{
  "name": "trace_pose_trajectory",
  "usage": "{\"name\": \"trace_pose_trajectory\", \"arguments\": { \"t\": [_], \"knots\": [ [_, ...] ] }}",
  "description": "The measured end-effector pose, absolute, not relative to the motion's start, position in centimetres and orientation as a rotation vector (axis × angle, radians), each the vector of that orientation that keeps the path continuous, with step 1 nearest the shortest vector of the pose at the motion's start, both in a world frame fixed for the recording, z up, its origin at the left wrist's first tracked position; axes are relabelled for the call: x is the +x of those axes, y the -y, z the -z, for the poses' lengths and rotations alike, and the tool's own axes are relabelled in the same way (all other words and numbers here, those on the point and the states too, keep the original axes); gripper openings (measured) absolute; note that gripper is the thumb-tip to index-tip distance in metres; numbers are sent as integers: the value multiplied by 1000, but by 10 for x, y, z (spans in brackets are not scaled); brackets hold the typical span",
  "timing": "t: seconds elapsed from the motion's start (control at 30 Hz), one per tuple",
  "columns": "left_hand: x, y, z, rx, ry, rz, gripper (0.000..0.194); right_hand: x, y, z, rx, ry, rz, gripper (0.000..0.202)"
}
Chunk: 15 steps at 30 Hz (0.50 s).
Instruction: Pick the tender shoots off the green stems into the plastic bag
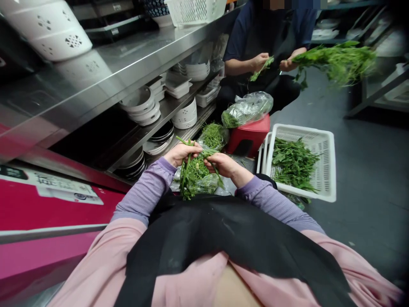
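My left hand [185, 152] is closed around green leafy stems [186, 177], whose leaves hang down below it. Close by on the right, my right hand [223, 164] pinches stems of the same greens, its fingertips nearly meeting those of the left. Beneath both hands lies an open plastic bag [209, 183] with more greens. To the right, a white perforated basket [327, 164] holds a pile of leafy greens [295, 160].
A person [268, 38] crouches opposite, holding greens in both hands. Before them, a plastic bag [252, 108] rests on a red stool [252, 132]. Steel shelving [166, 49] with stacked white dishes [187, 113] runs along the left.
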State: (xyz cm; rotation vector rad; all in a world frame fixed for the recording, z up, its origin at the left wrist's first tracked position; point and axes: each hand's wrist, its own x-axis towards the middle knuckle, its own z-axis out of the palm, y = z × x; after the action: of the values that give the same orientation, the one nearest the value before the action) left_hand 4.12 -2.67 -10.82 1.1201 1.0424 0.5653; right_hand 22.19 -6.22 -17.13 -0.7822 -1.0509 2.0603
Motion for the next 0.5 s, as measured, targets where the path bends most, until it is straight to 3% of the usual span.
{"name": "trace_pose_trajectory", "arguments": {
  "t": [0.5],
  "knots": [
    [24,28,107,1084,-882,-714,41,223,74,173,-724,1044,-2010,16]
  ]
}}
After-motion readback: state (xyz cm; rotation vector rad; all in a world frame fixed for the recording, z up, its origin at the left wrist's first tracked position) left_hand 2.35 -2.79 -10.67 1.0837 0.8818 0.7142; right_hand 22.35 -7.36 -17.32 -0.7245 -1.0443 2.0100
